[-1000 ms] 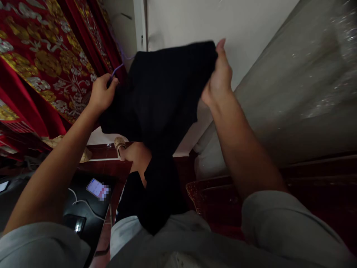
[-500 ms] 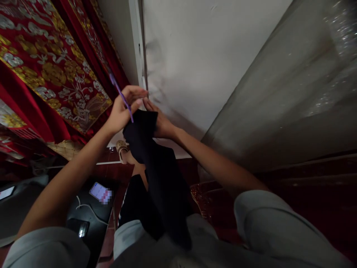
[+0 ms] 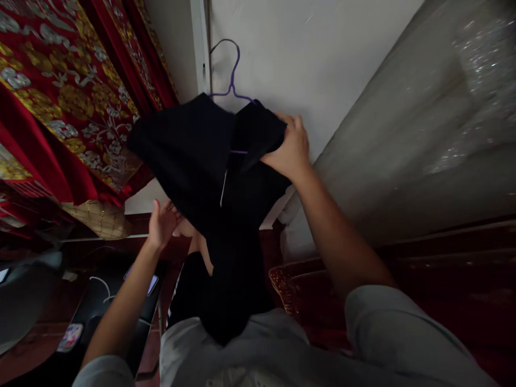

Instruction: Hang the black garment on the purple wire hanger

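A dark navy or black collared shirt spreads across the middle of the head view, draped over a purple wire hanger. The hanger's hook stands above the collar, against the white wall, and part of its bar shows inside the neck opening. My right hand is closed on the shirt at the collar's right side, thumb in front. Below the shirt's left edge, my left hand has its fingers apart and holds nothing; whether its fingertips touch the cloth I cannot tell. A thin white string hangs at the shirt's front.
Red cloth embroidered in gold and silver hangs at the left. On a black seat at lower left lie a phone, a white cable and a patterned case. A grey plastic-wrapped panel leans at the right, above dark red carved furniture.
The shirt has opened out and turned, its hanger now upright with the hook showing. My left hand has come off the hanger and dropped lower left; my right hand has moved up and right.
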The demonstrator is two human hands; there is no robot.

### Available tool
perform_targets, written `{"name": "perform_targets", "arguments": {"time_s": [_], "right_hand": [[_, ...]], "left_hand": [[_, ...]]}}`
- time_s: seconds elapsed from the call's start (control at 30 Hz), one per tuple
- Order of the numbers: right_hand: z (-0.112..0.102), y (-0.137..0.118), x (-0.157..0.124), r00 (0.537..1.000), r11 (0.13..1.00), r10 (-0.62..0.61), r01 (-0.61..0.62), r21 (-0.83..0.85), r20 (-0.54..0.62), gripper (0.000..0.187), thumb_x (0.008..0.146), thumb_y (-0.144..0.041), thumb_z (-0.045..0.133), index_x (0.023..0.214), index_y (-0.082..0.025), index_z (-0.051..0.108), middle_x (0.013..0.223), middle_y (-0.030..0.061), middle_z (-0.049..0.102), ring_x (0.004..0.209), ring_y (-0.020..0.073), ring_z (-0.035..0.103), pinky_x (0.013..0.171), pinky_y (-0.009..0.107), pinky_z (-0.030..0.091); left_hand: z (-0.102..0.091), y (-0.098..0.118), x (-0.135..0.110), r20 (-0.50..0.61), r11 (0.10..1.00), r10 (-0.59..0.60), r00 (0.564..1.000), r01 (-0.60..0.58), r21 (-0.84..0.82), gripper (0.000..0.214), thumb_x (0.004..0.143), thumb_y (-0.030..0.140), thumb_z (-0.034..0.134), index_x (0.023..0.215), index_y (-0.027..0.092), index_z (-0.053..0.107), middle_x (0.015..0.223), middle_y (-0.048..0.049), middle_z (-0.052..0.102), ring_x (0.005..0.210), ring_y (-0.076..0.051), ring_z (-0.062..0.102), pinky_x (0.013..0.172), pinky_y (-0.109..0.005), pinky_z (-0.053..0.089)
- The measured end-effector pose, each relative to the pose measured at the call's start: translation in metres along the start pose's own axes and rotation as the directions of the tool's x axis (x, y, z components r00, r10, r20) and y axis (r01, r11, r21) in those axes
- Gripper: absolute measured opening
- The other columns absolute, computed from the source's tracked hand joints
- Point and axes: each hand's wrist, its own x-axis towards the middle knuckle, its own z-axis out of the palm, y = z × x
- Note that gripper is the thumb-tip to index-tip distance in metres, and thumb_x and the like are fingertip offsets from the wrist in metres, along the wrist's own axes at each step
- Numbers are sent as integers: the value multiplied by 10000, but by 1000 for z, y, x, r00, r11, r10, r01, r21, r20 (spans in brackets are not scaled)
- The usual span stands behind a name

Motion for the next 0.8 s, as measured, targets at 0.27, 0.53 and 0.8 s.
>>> {"name": "perform_targets", "arguments": {"time_s": [0.27, 0.53, 0.8], "right_hand": [[-17, -53, 23, 995, 997, -68, 70, -28, 66, 815, 747, -494, 871, 1445, -286, 507, 1325, 164, 529, 1392, 476, 406, 1187, 647, 326], [-23, -55, -29, 995, 983, -96, 100, -156, 38, 790, 737, -403, 818, 1452, -299, 498, 1437, 157, 464, 1429, 459, 371, 1145, 667, 355], [117, -82, -129, 864, 785, 504, -468, 405, 21, 399, 826, -510, 637, 1051, -192, 549, 977, 72, 612, 854, 195, 583, 806, 346, 484]], "left_hand": [[57, -39, -13, -361, 982, 52, 931, -113, -150, 421, 763, 400, 891, 1092, 249, 676, 1145, -81, 755, 1203, -272, 699, 1040, -361, 563], [49, -45, -55, -484, 913, -237, 842, 23, -406, 187, 686, 300, 809, 822, 210, 716, 812, 19, 736, 711, -135, 670, 674, -214, 531], [29, -43, -100, -381, 889, -386, 840, 229, -397, 249, 571, 263, 758, 791, 151, 722, 667, 22, 684, 586, -125, 588, 588, -204, 465]]}}
